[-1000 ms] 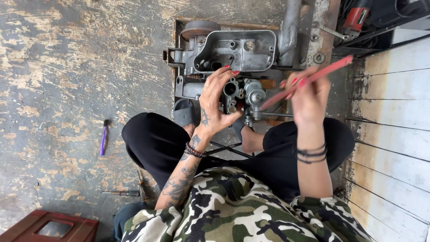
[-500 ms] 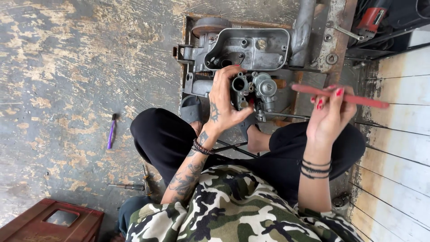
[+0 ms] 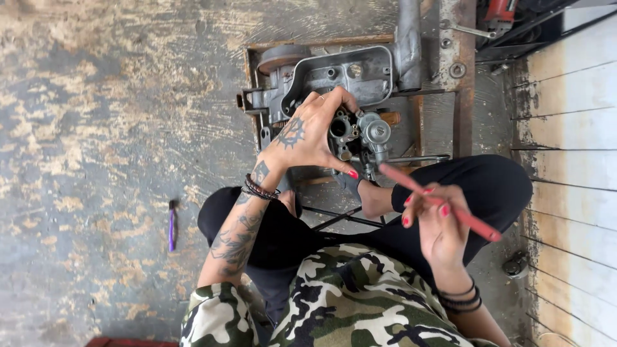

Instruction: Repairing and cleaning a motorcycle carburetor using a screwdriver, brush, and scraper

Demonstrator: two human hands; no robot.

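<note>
1. Carburetor (image 3: 357, 138) sits over wooden tray (image 3: 252, 77), beside engine casing (image 3: 334, 77) lying in tray.
2. Left hand (image 3: 308, 138) fingers curl around carburetor.
3. Right hand (image 3: 437, 225) pinches red tool (image 3: 475, 225).
4. Purple pen (image 3: 171, 225) on floor.

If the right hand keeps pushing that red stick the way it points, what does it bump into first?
Most likely the small grey metal carburetor-like part that the left hand grips. The right hand holds the red tool with its tip aimed up-left, almost at that part's lower edge. Depth is hard to judge from above.
</note>
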